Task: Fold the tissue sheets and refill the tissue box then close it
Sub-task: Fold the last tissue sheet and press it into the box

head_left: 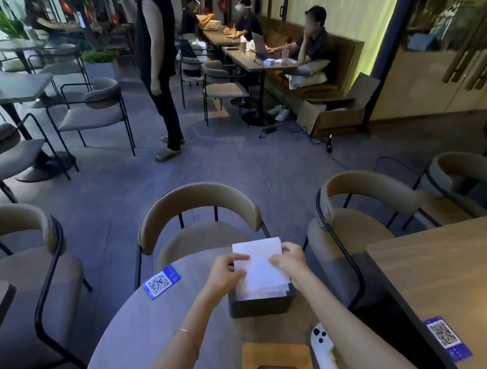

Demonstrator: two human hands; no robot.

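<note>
So here both hands are pinched onto the same stack of tissue sheets (pixel 260 266), one on each side edge. The left hand (pixel 227 273) has thumb and fingers closed on the left edge, and the right hand (pixel 288 260) is doing the same on the right edge, so neither is spread open. The stack is held roughly upright and tilted a bit away from the person, with its long axis running from the hands down into the tissue box (pixel 261 301).

The relation that matters is that the box sits directly below and just on the near side of both hands, mouth open and facing up, and the bottom edge of the stack is already at that mouth. I think the lowest sheets are inside the rim, but the view is dim there and I can't say how deep they go. Both hands are about equally near the box, so my guess is the next bit is a straight push down with both, keeping the stack square to the opening.

The wooden lid (pixel 275 367) with its oval slot lies flat on the surface on the near side of the box, closer to the person's body than the hands, between the forearms. A white phone (pixel 324 350) lies just beside it, under the right forearm. Closing hasn't happened yet.
</note>
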